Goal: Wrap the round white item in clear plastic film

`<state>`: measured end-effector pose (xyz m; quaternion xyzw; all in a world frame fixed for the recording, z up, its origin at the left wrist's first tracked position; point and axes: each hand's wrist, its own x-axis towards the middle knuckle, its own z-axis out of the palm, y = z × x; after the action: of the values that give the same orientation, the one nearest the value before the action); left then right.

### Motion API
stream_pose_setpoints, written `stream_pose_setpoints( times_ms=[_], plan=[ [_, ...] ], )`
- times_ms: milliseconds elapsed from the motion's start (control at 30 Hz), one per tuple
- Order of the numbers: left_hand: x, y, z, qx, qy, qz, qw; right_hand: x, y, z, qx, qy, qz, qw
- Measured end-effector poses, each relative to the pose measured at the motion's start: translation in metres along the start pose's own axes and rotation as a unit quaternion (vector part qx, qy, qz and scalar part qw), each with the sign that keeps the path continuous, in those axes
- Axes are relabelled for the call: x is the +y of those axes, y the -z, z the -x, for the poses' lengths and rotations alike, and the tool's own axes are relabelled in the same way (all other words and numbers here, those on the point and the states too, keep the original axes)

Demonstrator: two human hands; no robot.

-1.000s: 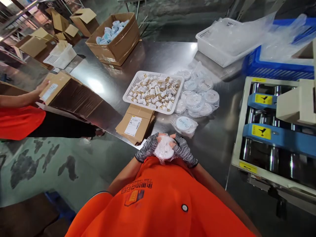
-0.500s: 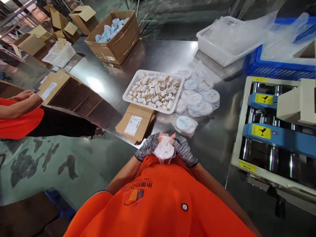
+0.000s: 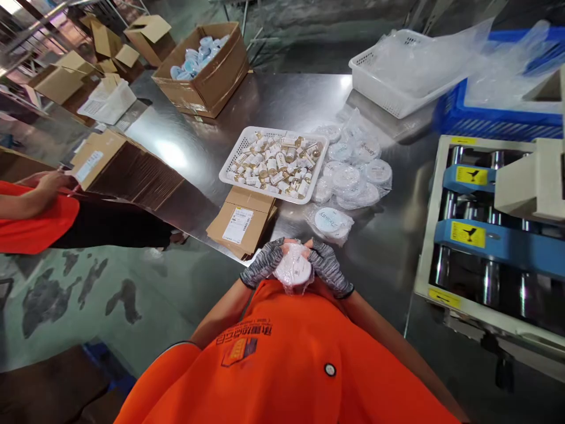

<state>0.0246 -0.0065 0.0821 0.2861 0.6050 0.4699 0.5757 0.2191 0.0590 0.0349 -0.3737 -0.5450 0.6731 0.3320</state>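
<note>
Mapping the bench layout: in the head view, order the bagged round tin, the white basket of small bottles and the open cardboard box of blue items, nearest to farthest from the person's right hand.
1. Bagged round tin, just ahead of the right hand.
2. White basket, mid-table, ahead-left.
3. Cardboard box, far left end.

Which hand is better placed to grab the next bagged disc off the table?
Right. The right hand sits closest to the nearest bagged disc; the left hand is farther, beside the flat cartons.
</note>
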Motion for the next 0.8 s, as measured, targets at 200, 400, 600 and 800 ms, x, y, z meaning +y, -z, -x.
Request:
stream_pose_setpoints(
  times_ms=[200, 400, 600, 800],
  plan=[
    [-0.0010, 0.0024, -0.0005, -0.010, -0.011, -0.021, 1.000, -0.0004, 0.0003, -0.0003, 0.000, -0.003, 0.008, 1.000],
    [-0.0017, 0.0031, -0.0012, -0.009, 0.008, -0.019, 1.000, -0.0037, -0.0010, 0.0000, -0.001, -0.006, -0.003, 1.000],
    [-0.0058, 0.0021, -0.0002, 0.002, 0.013, 0.000, 1.000, -0.0036, -0.0002, 0.0005, -0.006, 0.000, -0.005, 1.000],
    [-0.0062, 0.0048, -0.0017, -0.010, 0.006, -0.009, 1.000, -0.0006, 0.0005, 0.0010, -0.005, -0.012, -0.005, 1.000]
  ],
)
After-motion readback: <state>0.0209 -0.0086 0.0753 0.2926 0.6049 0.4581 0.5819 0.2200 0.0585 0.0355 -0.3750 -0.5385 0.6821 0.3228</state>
